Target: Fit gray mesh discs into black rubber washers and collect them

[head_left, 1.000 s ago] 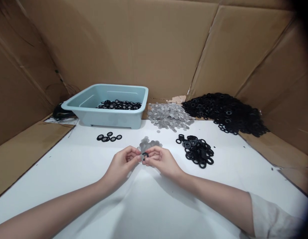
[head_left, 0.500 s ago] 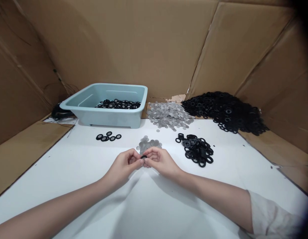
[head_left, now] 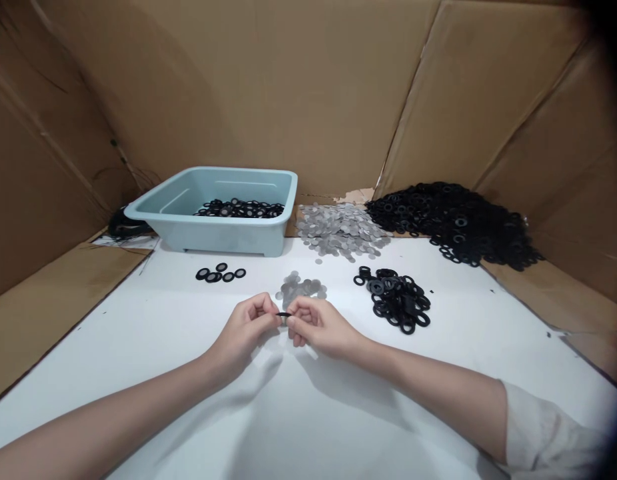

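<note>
Between the fingertips of both hands, just above the table, is a black rubber washer (head_left: 283,314), seen nearly edge-on. My left hand (head_left: 251,327) pinches its left side, thumb against forefinger. My right hand (head_left: 318,325) is closed on the right side. Something pale shows just under the washer, too small to make out. Right behind my fingers lies a small heap of thin grey discs (head_left: 301,288). Several washers with grey discs in their centres (head_left: 221,273) lie to the left, and a loose pile of plain black washers (head_left: 398,300) to the right.
A light blue plastic basin (head_left: 223,233) holding many disc-filled washers stands at the back left. Behind the small heap is a larger pile of grey discs (head_left: 341,230). A big mound of black washers (head_left: 458,227) sits back right. Cardboard walls (head_left: 268,87) enclose the white table (head_left: 298,413).
The washer has tipped from showing its ring shape to nearly edge-on between my fingers. My left hand has shifted slightly. The camera view has moved a little.
</note>
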Demonstrator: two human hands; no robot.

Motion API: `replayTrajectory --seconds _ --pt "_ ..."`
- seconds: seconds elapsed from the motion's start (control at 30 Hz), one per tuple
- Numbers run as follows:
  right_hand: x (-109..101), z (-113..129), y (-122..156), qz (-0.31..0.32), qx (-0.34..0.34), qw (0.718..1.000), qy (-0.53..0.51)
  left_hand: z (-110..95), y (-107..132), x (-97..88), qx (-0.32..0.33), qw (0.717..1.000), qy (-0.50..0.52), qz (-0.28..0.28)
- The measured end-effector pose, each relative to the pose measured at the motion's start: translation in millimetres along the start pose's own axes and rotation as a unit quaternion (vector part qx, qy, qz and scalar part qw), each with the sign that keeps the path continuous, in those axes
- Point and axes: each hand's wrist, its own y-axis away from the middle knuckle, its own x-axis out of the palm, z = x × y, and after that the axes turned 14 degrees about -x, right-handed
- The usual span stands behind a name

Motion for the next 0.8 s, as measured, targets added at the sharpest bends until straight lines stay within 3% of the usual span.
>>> replayTrajectory --seconds 0.2,0.4,0.63,0.8 --pt "-4.6 2.8 -0.1 -0.02 -0.004 1.0 -0.006 -1.9 -1.5 1.1 0.01 1.0 -0.016 0.009" --pt "-7.7 -1.2 -0.2 -0.044 -0.005 0.998 -0.055 4.9 -3.0 -1.4 0.041 0.994 -0.097 0.024" --pt "-14.0 -1.4 2.4 0.05 0.031 0.997 -0.055 9.2 -3.9 -2.2 0.075 0.982 -0.175 0.007" --pt "-11.8 -3.6 3.1 0.031 0.029 0.996 -0.083 6.3 -3.4 -0.3 0.075 0.973 -0.219 -0.001"
